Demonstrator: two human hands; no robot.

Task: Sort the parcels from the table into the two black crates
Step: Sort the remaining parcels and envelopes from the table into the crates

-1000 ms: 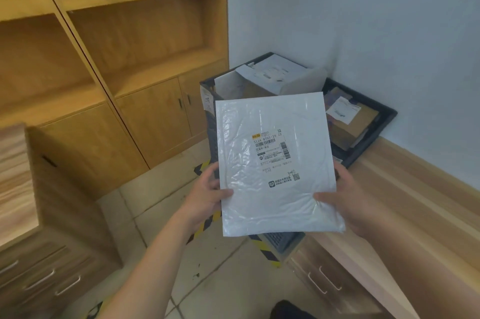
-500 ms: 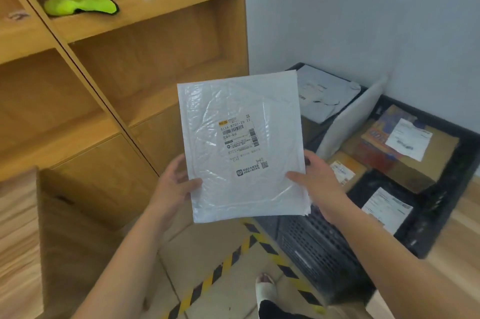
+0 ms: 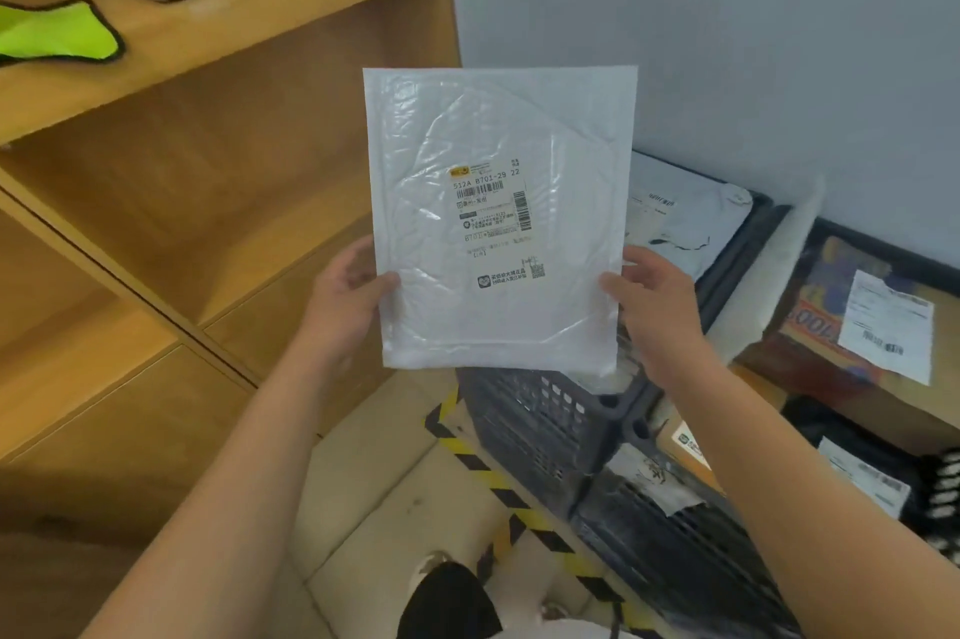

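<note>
While both arms reach forward, left hand point(image 3: 344, 300) and right hand point(image 3: 658, 305) clamp fingers on the upright white mailer point(image 3: 498, 139).

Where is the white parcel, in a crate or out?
Out. The left hand and right hand hold the white parcel upright in the air, outside the black crate.

White mailer point(image 3: 498, 222) between both hands point(image 3: 348, 298)
</note>
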